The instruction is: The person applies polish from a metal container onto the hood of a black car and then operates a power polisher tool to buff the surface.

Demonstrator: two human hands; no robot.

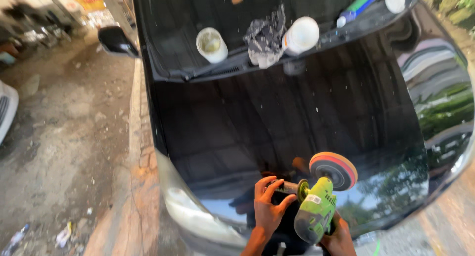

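Note:
I hold a lime-green power polisher (pixel 315 210) over the front of a glossy black car hood (pixel 297 122). Its round pad (pixel 334 170), orange and red at the rim with a dark face, is tilted up off the paint. My left hand (pixel 268 206) grips the side handle of the polisher. My right hand (pixel 339 238) wraps the rear body of the tool from below, partly hidden by it.
At the windshield base lie an open white tub (pixel 212 45), a crumpled dark rag (pixel 266 35), a white bottle (pixel 300 35), a green-and-blue bottle (pixel 358 6) and a white lid (pixel 395 0). Side mirror (pixel 117 41) at left; dirt ground and brick curb (pixel 141 152) beside the car.

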